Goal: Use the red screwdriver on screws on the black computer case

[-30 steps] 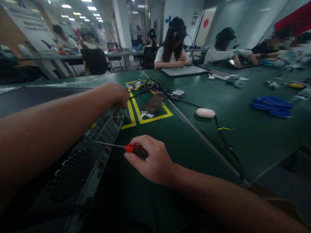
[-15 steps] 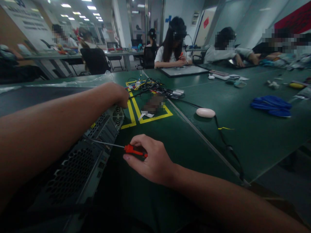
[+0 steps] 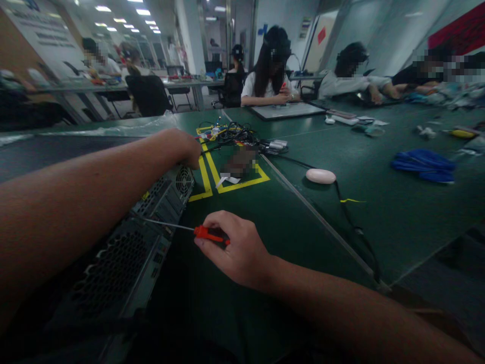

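Observation:
My right hand (image 3: 237,247) is closed round the handle of a red and black screwdriver (image 3: 204,233). Its long thin shaft reaches left to the rear panel of a computer case (image 3: 113,273), where my left forearm hides part of the panel and I cannot see exactly where the tip meets it. The case stands at the left, its honeycomb vents and a round fan grille facing right. My left hand (image 3: 187,149) is bent over the far end of the case, above the grille. Its fingers are mostly hidden, so their hold does not show.
A tangle of cables (image 3: 238,134) lies beyond the case by yellow tape (image 3: 246,187). To the right are a pale oval object (image 3: 320,176) on the table, a black cable (image 3: 350,222) and a blue bundle (image 3: 422,164). Several people work at the far side.
My hands and the screwdriver keep almost the same place; the right thumb has shifted very slightly. At the far right, a co-worker's hands have moved a little.

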{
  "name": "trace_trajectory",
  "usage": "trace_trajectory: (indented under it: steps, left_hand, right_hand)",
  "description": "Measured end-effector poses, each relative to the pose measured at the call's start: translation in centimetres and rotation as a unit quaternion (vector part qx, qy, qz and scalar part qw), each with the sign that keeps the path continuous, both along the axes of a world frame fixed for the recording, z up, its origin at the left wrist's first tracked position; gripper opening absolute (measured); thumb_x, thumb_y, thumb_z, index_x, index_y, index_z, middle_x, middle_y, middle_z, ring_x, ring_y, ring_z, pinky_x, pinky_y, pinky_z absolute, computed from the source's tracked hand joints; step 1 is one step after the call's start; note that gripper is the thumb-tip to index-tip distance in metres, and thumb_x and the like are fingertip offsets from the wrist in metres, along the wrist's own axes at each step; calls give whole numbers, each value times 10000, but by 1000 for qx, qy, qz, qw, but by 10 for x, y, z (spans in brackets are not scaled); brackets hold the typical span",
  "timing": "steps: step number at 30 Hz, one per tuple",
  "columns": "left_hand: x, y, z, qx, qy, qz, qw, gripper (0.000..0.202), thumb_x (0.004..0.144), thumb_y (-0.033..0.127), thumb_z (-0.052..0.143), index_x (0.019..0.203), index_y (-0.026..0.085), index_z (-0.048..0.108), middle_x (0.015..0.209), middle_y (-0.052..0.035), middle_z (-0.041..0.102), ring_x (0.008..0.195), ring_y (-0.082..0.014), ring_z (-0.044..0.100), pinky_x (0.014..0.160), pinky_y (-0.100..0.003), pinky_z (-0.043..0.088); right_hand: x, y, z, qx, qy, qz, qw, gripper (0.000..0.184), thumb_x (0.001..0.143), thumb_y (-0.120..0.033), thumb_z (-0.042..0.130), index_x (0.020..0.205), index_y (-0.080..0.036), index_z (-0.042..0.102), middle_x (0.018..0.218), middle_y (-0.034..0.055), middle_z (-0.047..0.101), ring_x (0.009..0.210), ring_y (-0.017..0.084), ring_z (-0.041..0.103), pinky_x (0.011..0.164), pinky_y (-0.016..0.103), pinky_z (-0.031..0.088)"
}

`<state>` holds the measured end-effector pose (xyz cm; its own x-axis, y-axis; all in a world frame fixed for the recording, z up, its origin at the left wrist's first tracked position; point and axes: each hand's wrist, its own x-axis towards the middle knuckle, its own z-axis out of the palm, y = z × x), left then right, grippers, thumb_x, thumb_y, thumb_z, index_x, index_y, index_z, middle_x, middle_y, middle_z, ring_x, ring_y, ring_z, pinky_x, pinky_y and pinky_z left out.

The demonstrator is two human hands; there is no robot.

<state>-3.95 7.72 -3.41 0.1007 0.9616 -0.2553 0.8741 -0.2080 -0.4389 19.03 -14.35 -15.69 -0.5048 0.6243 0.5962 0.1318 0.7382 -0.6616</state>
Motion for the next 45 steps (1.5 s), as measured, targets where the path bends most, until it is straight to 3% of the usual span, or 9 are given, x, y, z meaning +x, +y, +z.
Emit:
trace_trajectory:
  steps: [6,14,20,25,29,33,37,45]
  left_hand:
    - [1,0,1,5,19,-9,1000,582,925,504,917,1422,223,1026,1140,-198,987,1268,-480,890,1120,-521,695]
    - [-8,13,-7,1,-1,-11,1000,595,871,532,959,1404,279,1040,1105,-172,980,1250,-481,882,1099,-530,682]
    - [-4,8,-5,19,9,-8,1000,597,893,534,929,1437,312,1033,1147,-163,980,1240,-488,884,1076,-555,691]
    - [3,-1,1,-1,22,-8,1000,562,968,463,880,1443,197,1019,1214,-201,982,1265,-463,878,1114,-516,688]
    - [7,-6,5,-15,10,8,1000,514,940,465,936,1392,244,1040,1178,-181,983,1318,-478,868,1129,-504,678]
    - [14,-12,10,-23,24,12,999,580,969,414,901,1461,123,1000,1299,-242,979,1308,-474,876,1194,-526,661]
    - [13,-13,9,-18,17,25,999,594,932,422,911,1459,166,1010,1288,-228,982,1321,-504,871,1210,-570,659]
    - [1,4,0,-26,-12,23,999,610,855,447,962,1427,249,1033,1254,-191,992,1349,-499,870,1205,-518,655]
  right_hand:
    - [-1,1,0,0,0,-2,1000,151,1230,-398,850,1233,-264,780,1164,57,910,1012,235,877,971,366,718]
    - [0,0,0,10,3,-4,1000,159,1249,-409,822,1245,-258,772,1172,70,911,1004,240,873,961,387,723]
    - [-1,1,-1,7,4,-2,1000,161,1245,-413,827,1238,-263,771,1182,65,914,1017,236,879,967,382,725]
    - [-1,1,-1,9,13,2,1000,156,1245,-401,829,1240,-256,773,1182,69,916,1016,236,879,966,385,726]
    - [-1,0,-1,0,0,-3,1000,167,1239,-416,839,1245,-261,778,1180,68,913,1012,239,877,968,388,725]
    - [-1,0,-1,9,10,-1,1000,156,1248,-407,827,1243,-261,770,1182,66,914,1011,234,879,964,373,718]
    - [0,0,-1,17,22,2,1000,161,1241,-398,837,1219,-261,755,1154,60,908,994,232,877,944,363,711]
    - [1,0,1,1,6,2,1000,134,1208,-361,837,1247,-263,755,1171,62,903,1007,239,869,963,382,716]
